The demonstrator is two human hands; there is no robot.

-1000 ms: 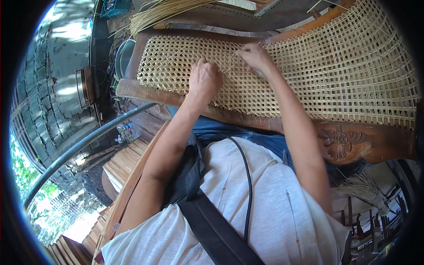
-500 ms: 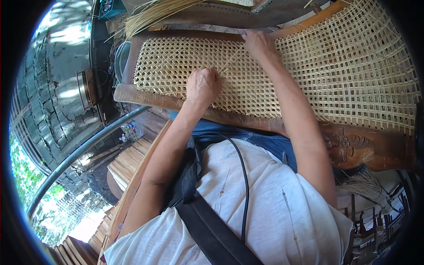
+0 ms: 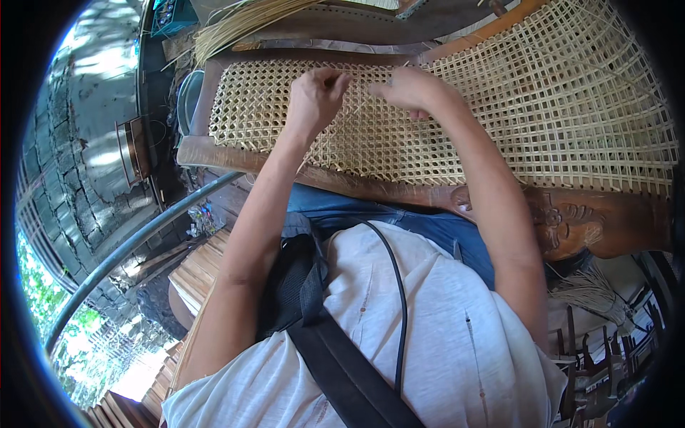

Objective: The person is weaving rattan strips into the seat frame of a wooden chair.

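A cane-webbed chair panel [image 3: 257, 107] in a brown wooden frame lies across my lap. Its left part has a dense weave with small holes, while the right part shows a more open square grid. Over the dense weave, near the far rail, my left hand [image 3: 316, 103] is closed with thumb and fingers together. Just right of it my right hand [image 3: 414, 91] points leftward, its leading fingertips together and the others curled beneath. The fingertips of both hands are close to each other. Whether a thin cane strand runs between them is too fine to make out.
A bundle of loose cane strands [image 3: 246, 27] lies beyond the far rail, beside another dark wooden frame piece [image 3: 342, 28]. Carved wood [image 3: 567, 221] borders the near right. At left are a metal tube [image 3: 135, 246] and stacked wooden boards [image 3: 200, 274]. More strands [image 3: 589, 292] lie lower right.
My left hand has moved up toward the far rail. My right hand has come down and left from that rail, bringing the hands closer. The strand seen stretched between them no longer shows clearly.
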